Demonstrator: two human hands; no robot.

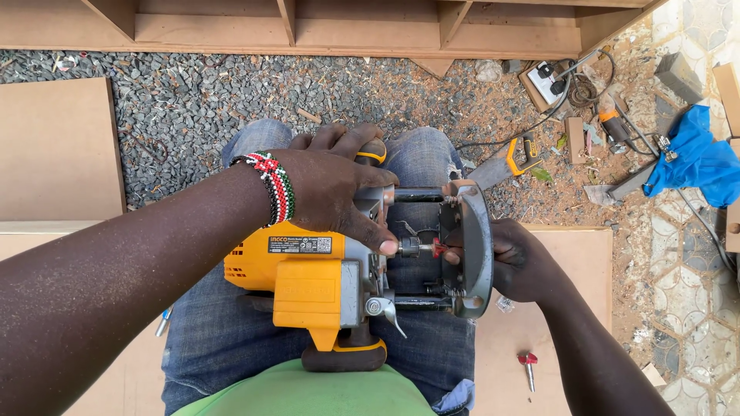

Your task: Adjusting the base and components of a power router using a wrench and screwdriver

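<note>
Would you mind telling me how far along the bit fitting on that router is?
Done: the yellow router lies sideways across the lap, base plate facing right. In hand: the left hand presses on the motor housing near the collet, while the right hand reaches through the base at a red bit. Left: whether the bit is seated or tightened cannot be told; a second red bit lies on the board.

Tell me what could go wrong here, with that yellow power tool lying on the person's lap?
Fingers near the cutter: the right hand reaches behind the round grey base plate toward the red-tipped bit, so a cut is possible if the yellow and grey router starts.

Slipping: the router rests on the jeans-clad lap, steadied only by the left hand, and could roll off.

The loose red-headed spare bit on the brown board might get lost in the gravel.
</note>
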